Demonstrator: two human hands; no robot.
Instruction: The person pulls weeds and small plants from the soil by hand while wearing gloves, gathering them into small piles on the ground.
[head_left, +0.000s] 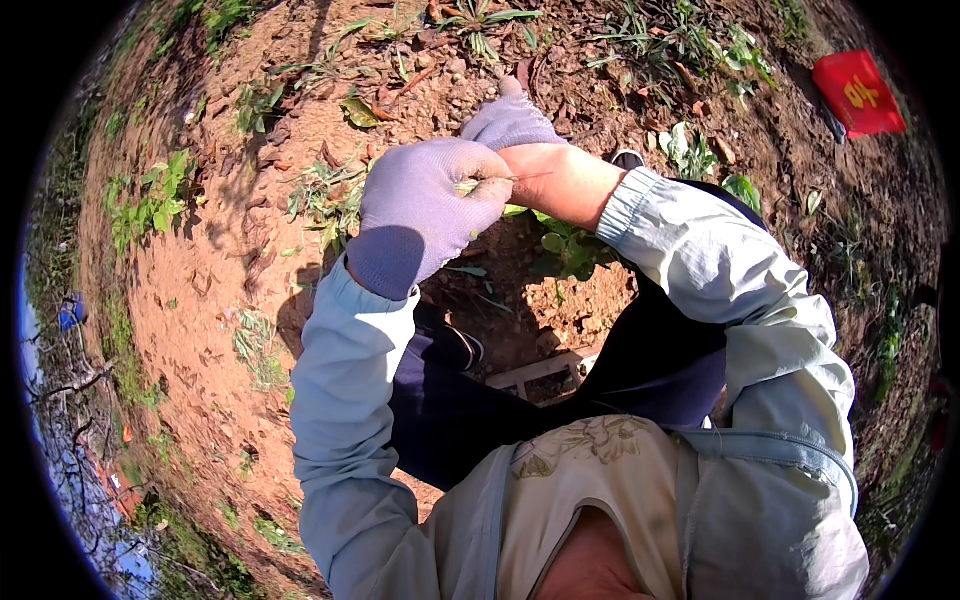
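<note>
In a pale purple knit glove, my left hand (427, 214) is closed on a thin plant stem (531, 176), whose end sticks out between thumb and forefinger across my bare right wrist. Something pale green shows inside the curl of its fingers. Just beyond it is my right hand (517, 124), in a matching glove with a soiled fingertip, partly hidden behind the left; whether it holds anything does not show. A leafy green plant (571, 247) stands in the soil below my right wrist.
Pulled weeds (326, 199) and a wilted heap (259, 349) lie on the reddish soil at left. Leafy plants (154, 195) grow farther left. A red bag (859, 94) with yellow writing lies at upper right. A light slatted frame (536, 371) is between my legs, near a dark shoe (466, 349).
</note>
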